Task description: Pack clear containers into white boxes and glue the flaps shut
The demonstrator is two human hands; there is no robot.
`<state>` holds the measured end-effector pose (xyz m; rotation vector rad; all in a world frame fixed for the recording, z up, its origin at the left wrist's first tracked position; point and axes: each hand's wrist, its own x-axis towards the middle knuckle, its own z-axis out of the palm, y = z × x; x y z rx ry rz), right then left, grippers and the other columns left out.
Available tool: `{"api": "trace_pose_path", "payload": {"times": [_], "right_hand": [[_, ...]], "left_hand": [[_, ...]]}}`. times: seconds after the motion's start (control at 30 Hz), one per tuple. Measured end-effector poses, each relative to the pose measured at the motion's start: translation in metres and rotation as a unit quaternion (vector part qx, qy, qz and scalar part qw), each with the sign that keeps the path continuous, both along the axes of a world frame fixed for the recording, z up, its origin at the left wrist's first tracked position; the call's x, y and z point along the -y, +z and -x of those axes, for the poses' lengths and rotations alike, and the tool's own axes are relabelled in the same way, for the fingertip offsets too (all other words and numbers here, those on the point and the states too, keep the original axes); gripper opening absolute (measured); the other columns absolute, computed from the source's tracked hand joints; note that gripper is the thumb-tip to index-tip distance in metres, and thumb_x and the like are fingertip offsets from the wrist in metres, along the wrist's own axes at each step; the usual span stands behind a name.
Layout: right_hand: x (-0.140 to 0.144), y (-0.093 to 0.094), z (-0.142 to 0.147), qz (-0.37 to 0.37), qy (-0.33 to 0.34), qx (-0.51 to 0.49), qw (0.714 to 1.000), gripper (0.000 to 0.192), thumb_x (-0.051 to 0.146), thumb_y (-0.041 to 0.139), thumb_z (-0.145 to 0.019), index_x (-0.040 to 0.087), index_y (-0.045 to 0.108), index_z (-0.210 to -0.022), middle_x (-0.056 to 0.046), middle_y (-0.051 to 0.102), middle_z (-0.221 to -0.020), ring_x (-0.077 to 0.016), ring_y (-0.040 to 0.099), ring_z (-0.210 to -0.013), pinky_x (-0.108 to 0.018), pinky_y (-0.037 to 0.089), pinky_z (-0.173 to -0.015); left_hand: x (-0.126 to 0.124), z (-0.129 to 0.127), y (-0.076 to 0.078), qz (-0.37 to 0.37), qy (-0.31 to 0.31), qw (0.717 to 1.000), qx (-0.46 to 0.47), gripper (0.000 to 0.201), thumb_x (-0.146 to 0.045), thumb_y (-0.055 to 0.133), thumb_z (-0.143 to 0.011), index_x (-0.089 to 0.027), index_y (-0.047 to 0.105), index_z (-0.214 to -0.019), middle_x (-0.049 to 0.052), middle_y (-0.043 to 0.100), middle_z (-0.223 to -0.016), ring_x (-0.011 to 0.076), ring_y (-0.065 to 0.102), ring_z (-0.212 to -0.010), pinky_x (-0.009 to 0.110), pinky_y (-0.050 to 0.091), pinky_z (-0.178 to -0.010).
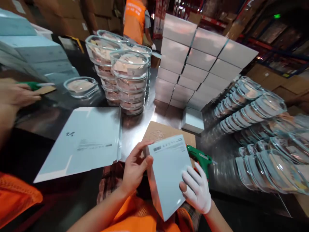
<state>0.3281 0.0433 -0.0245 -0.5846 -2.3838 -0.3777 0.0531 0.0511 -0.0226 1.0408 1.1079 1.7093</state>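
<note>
Both left hand [135, 169] and gloved right hand [198, 190] clamp fingers on a box [167, 170], underside hidden

Fine print [169, 145] on the held box [169, 174] is blurring illegibly. Right of the box, the right hand [196, 190] is partly hiding a glue gun [202, 158]; far left of the box, a co-worker's arm [6, 114] is running past the edge.

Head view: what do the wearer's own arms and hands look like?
The left hand is ungloved. The right hand wears a plain white, fabric-looking glove ending at the wrist, its thumb tip uncovered. No sleeve shows on the left forearm or right forearm.
</note>
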Motion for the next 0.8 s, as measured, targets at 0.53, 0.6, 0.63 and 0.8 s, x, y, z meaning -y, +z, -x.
{"api": "trace_pose_path", "payload": {"times": [0.53,0.6,0.63,0.8], "right_hand": [[-0.252,0.027,0.064,0.211,-0.304,0.164,0.914,0.059,0.023,0.074,-0.085,0.008,0.061,-0.141,-0.028,0.063,-0.146,-0.0419,0.057,-0.136,-0.068,0.028,-0.122],[-0.252,0.021,0.057,0.221,-0.332,0.166,0.902,0.056,0.029,0.071,-0.09,0.01,0.061,-0.142,-0.026,0.065,-0.145,-0.0397,0.058,-0.133,-0.065,0.031,-0.121],[-0.251,0.019,0.05,0.222,-0.348,0.161,0.897,0.056,0.033,0.067,-0.094,0.011,0.059,-0.145,-0.024,0.062,-0.149,-0.0386,0.057,-0.135,-0.063,0.032,-0.121],[-0.244,0.015,-0.024,0.245,-0.481,0.098,0.836,0.07,0.049,0.042,-0.106,0.014,0.034,-0.166,-0.026,0.031,-0.172,-0.0465,0.032,-0.155,-0.078,0.026,-0.117]], "left_hand": [[-0.09,-0.018,-0.003,-0.098,0.023,0.892,-0.441,0.069,-0.045,0.062,-0.101,-0.024,0.037,-0.161,0.019,0.044,-0.164,0.0381,0.031,-0.16,0.063,0.031,-0.127],[-0.128,-0.027,-0.002,-0.058,-0.026,0.84,-0.539,0.059,-0.035,0.056,-0.103,-0.02,0.043,-0.159,0.021,0.047,-0.162,0.0413,0.034,-0.158,0.067,0.034,-0.124],[-0.149,-0.033,-0.002,-0.045,-0.047,0.825,-0.562,0.057,-0.031,0.055,-0.102,-0.02,0.046,-0.157,0.022,0.049,-0.161,0.0432,0.035,-0.157,0.07,0.033,-0.123],[-0.226,-0.07,-0.011,-0.078,-0.105,0.809,-0.573,0.05,-0.027,0.061,-0.099,-0.021,0.058,-0.149,0.02,0.053,-0.16,0.043,0.037,-0.156,0.078,0.015,-0.125]]}}
